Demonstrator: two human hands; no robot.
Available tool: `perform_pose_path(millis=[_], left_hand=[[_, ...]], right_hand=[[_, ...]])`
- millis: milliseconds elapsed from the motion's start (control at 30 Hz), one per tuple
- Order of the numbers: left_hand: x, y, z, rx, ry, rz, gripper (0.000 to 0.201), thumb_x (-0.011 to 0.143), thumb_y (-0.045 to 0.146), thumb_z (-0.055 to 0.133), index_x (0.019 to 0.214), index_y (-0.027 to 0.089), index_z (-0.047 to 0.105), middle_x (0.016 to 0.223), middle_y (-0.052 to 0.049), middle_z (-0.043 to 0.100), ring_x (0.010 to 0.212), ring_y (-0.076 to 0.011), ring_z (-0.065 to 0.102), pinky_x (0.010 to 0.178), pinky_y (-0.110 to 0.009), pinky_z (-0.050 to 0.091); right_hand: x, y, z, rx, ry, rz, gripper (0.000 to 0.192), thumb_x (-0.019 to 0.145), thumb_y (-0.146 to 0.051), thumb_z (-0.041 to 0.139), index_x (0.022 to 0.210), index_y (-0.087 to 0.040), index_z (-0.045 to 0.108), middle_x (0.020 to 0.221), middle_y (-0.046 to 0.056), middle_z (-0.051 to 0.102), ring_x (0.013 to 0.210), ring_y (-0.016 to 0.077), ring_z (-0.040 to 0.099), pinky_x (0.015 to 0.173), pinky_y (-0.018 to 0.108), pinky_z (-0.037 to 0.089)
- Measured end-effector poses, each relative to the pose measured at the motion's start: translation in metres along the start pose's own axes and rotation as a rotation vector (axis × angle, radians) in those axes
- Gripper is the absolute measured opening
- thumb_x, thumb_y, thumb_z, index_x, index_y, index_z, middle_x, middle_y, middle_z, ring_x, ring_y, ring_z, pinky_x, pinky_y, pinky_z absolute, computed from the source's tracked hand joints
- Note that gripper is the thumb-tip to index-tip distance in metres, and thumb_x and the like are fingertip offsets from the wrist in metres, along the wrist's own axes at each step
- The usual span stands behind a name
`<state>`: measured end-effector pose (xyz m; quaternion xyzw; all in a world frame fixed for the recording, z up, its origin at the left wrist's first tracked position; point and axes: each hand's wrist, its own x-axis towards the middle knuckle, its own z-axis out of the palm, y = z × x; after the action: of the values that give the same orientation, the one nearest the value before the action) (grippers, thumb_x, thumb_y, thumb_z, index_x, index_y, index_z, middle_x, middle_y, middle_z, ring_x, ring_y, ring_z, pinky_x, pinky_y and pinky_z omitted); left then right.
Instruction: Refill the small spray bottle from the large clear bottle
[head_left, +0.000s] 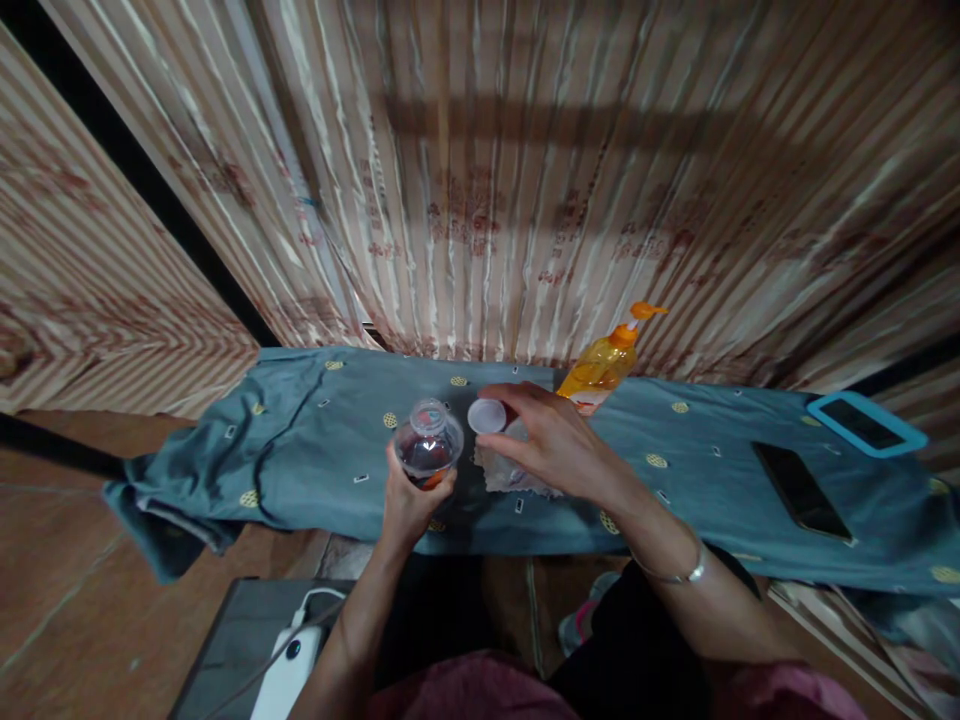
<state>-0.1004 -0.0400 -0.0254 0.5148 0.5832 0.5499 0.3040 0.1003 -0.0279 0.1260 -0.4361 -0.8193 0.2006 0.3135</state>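
Closest to us is a white power bank with its cable, sitting on a grey stool down by our knees, probably parked there so it stays off the work surface.

Up on the board, which has a blue cloth draped over it, our left hand is wrapped around a small clear bottle with dark liquid in the bottom. Fingers are clamped round its body from below, holding it upright just over the near edge of the cloth, which looks like the sensible way to keep it from spilling with the top off.

Our right hand is just beside it, fingertips pinched on a white cap, the rest of the fingers loosely spread. The cap sits close to the bottle's mouth but apart from it. Under that hand there's a small rag lying flat on the cloth, maybe there to catch drips.

Behind the right hand, an orange pump bottle leans at the back edge against the curtain. Further right, well apart, lie a dark phone and another in a blue case, out of the mess zone.
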Motion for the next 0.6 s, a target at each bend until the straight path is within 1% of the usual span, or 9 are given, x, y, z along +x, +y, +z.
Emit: perform_pose_path(millis=[100, 167, 267, 400, 500, 600], left_hand=[[0.000, -0.002, 0.000, -0.022, -0.011, 0.015, 0.081, 0.062, 0.039, 0.082, 0.130, 0.017, 0.045, 0.121, -0.013, 0.068, 0.110, -0.0280, 0.070, 0.100, -0.044, 0.056], [0.000, -0.004, 0.001, -0.033, -0.009, 0.020, 0.081, 0.061, 0.039, 0.082, 0.130, 0.017, 0.045, 0.121, -0.013, 0.068, 0.109, -0.0282, 0.071, 0.098, -0.044, 0.057], [0.000, -0.006, 0.002, -0.055, -0.006, 0.016, 0.082, 0.061, 0.038, 0.083, 0.131, 0.018, 0.045, 0.120, -0.013, 0.068, 0.107, -0.0278, 0.071, 0.097, -0.043, 0.057], [-0.001, -0.006, 0.002, -0.075, -0.019, 0.001, 0.082, 0.061, 0.035, 0.083, 0.132, 0.019, 0.045, 0.120, -0.011, 0.068, 0.108, -0.0267, 0.071, 0.099, -0.043, 0.057], [-0.001, -0.005, 0.002, -0.084, -0.029, -0.009, 0.082, 0.061, 0.036, 0.082, 0.132, 0.018, 0.045, 0.121, -0.012, 0.068, 0.110, -0.0266, 0.070, 0.100, -0.042, 0.056], [0.000, -0.003, 0.002, -0.092, -0.035, -0.011, 0.083, 0.060, 0.036, 0.081, 0.132, 0.016, 0.044, 0.121, -0.013, 0.067, 0.111, -0.0274, 0.070, 0.100, -0.042, 0.056]], right_hand=[[0.030, -0.001, 0.006, -0.206, -0.174, -0.137, 0.024, 0.087, -0.019, 0.070, 0.111, -0.016, 0.066, 0.106, 0.010, 0.071, 0.105, 0.0260, 0.063, 0.094, 0.040, 0.046], [0.040, -0.004, 0.006, -0.248, -0.248, -0.206, 0.025, 0.089, -0.020, 0.069, 0.113, -0.015, 0.064, 0.105, 0.011, 0.070, 0.103, 0.0258, 0.063, 0.092, 0.038, 0.045], [0.051, -0.015, 0.000, -0.233, -0.330, -0.241, 0.025, 0.091, -0.021, 0.066, 0.115, -0.014, 0.062, 0.101, 0.009, 0.069, 0.096, 0.0235, 0.063, 0.083, 0.034, 0.043], [0.068, -0.030, -0.006, -0.294, -0.453, -0.303, 0.018, 0.091, -0.018, 0.063, 0.108, -0.013, 0.062, 0.097, 0.008, 0.068, 0.089, 0.0195, 0.062, 0.077, 0.030, 0.039], [0.079, -0.035, -0.003, -0.373, -0.522, -0.371, 0.016, 0.089, -0.016, 0.064, 0.105, -0.012, 0.063, 0.095, 0.008, 0.068, 0.086, 0.0186, 0.060, 0.075, 0.030, 0.038], [0.086, -0.035, 0.003, -0.431, -0.547, -0.432, 0.015, 0.087, -0.013, 0.063, 0.102, -0.014, 0.064, 0.093, 0.007, 0.068, 0.085, 0.0187, 0.059, 0.075, 0.030, 0.038]])
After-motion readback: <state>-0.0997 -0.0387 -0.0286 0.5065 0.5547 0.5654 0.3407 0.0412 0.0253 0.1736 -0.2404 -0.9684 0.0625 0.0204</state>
